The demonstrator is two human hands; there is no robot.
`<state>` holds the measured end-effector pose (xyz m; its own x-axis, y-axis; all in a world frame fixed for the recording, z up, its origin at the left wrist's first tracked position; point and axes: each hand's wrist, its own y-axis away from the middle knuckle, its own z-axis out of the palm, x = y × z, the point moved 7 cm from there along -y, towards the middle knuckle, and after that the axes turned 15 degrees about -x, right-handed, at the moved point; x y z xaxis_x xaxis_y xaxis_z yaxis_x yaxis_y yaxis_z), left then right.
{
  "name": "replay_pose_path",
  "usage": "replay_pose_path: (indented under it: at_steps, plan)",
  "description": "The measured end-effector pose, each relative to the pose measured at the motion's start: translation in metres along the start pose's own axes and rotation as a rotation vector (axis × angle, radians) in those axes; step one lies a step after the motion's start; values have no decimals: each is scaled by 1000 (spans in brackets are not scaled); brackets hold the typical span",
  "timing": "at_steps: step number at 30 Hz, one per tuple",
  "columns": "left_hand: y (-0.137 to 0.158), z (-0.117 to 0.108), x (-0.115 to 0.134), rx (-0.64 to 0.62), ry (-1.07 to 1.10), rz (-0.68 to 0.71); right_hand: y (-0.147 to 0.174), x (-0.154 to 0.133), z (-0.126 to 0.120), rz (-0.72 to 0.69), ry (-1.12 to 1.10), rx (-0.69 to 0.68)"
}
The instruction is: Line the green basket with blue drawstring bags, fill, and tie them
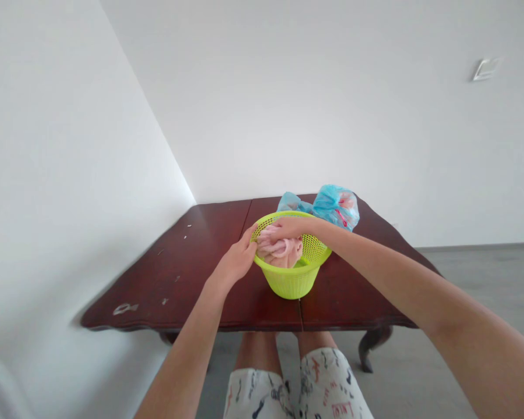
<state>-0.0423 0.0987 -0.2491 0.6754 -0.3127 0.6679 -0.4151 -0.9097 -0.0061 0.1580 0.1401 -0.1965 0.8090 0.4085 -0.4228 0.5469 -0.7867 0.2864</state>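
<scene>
A yellow-green plastic basket (290, 283) with perforated sides stands near the front edge of the table. Inside it, toward the left, lies a bunched pink cloth (282, 250). My left hand (241, 255) grips the basket's left rim, thumb and fingers on either side of it. My right hand (288, 227) reaches in over the basket's right side, its fingers closed on the top of the pink cloth. The fingertips of that hand are partly hidden in the folds.
Two blue plastic bags, a fuller one (336, 206) with pinkish things inside and a flatter one (293, 202), lie behind the basket. The dark red wooden table (192, 262) has a wavy edge and stands against white walls. Small pale scraps dot its left part.
</scene>
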Motion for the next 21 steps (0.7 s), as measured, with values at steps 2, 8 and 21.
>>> replay_pose_path:
  at_steps: [2,8,21]
  plan:
    - [-2,3,1,50,43,77,18,6,-10,43,45,121]
    - [-11,16,-19,247,127,180,100,35,-17,102,-88,712]
    - [73,-2,56,866,-400,810,126,-70,9,-318,471,943]
